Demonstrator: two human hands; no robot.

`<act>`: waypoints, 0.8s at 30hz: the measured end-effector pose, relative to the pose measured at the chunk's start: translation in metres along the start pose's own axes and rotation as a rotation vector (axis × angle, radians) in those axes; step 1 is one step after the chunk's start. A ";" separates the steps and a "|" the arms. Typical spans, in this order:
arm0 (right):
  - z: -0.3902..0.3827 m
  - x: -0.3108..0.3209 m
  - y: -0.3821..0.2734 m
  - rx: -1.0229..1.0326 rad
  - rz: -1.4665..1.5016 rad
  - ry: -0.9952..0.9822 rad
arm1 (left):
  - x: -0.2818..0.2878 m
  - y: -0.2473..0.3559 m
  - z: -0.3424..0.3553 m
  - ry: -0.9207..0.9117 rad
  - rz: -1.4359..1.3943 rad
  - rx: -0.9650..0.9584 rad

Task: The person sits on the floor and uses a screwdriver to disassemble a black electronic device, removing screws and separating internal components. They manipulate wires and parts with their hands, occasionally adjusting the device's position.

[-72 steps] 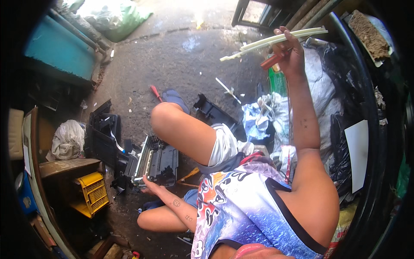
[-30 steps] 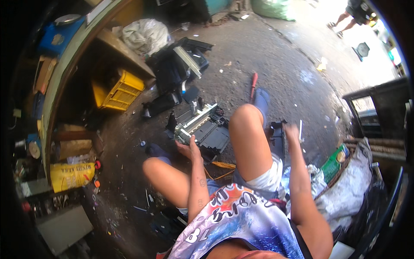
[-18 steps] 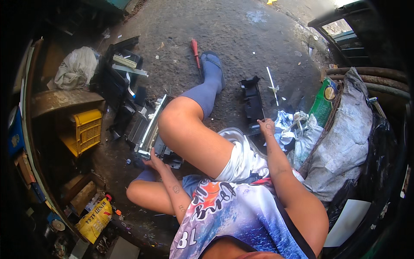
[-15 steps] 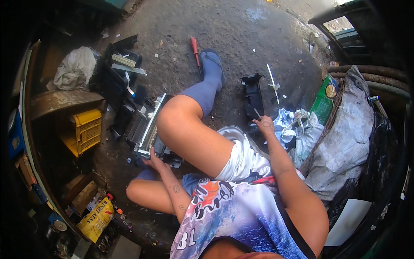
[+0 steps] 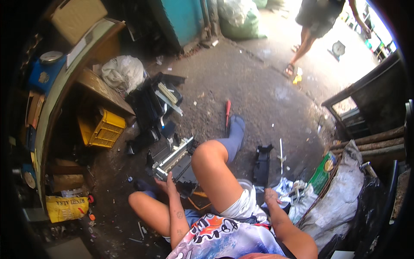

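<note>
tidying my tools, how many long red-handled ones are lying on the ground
1: the red-handled tool lies just left of the farther socked foot; others may be hidden.

A rough scrap workshop: black machine parts (image 5: pixel 144 102) at ten o'clock, red screwdriver (image 5: pixel 228 107) at one, grey sack (image 5: pixel 333 196) at four.

Matt plastic frame (image 5: pixel 184 173), glossy rail (image 5: pixel 175 153) (metal, perhaps), rough floor (image 5: pixel 207 88)

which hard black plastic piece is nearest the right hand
The narrow trough just ahead of the right hand; the other pieces lie farther away, several left of the raised knee.
</note>
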State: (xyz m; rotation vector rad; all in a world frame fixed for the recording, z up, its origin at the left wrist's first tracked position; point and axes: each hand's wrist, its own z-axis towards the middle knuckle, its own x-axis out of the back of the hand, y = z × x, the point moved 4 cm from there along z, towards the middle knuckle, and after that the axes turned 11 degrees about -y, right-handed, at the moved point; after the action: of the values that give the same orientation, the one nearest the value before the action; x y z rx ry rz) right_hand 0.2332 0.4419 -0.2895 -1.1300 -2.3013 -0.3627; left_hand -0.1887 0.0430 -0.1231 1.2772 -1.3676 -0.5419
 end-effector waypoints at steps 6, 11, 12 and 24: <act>0.007 0.096 0.027 0.214 0.340 0.383 | -0.013 0.044 -0.034 -0.047 0.164 -0.028; -0.186 0.397 -0.249 0.978 0.313 0.751 | -0.024 0.013 -0.030 -0.022 0.337 0.006; -0.249 0.420 -0.323 1.167 0.483 0.419 | -0.021 0.013 -0.029 -0.032 0.310 0.027; -0.742 0.398 -0.559 2.279 -0.578 0.714 | -0.001 -0.004 -0.008 -0.030 0.266 0.029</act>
State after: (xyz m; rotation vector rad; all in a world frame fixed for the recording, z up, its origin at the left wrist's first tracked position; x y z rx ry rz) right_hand -0.1457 0.0158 0.5454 0.7319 -0.9568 1.1902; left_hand -0.1804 0.0451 -0.1254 1.0916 -1.5465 -0.3593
